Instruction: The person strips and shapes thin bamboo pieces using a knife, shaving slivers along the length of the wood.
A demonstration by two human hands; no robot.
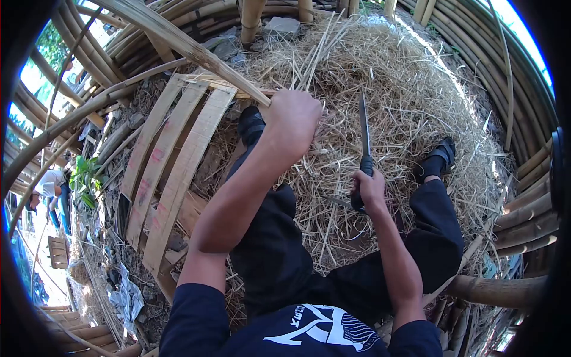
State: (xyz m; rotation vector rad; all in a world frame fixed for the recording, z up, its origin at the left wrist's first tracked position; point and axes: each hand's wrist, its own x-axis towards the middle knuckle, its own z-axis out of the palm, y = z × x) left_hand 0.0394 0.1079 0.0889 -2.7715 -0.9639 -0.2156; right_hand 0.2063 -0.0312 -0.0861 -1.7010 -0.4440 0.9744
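My left hand (294, 119) is closed in a fist at the near end of a long split bamboo strip (184, 44), which slants up to the top left. Its fingertips are turned away from view. My right hand (370, 187) is wrapped round the black handle of a long knife (365, 128), blade pointing up and away from me. A thin dark piece (339, 203) sticks out to the left below that hand; I cannot make out what it is. The knife blade and the bamboo strip are apart.
Dry straw and shavings (404, 89) cover the ground between my feet. A slatted wooden crate (184, 172) stands at left. Stacked bamboo poles (493, 71) curve along the right. Another person (53, 190) is at far left beyond bamboo poles.
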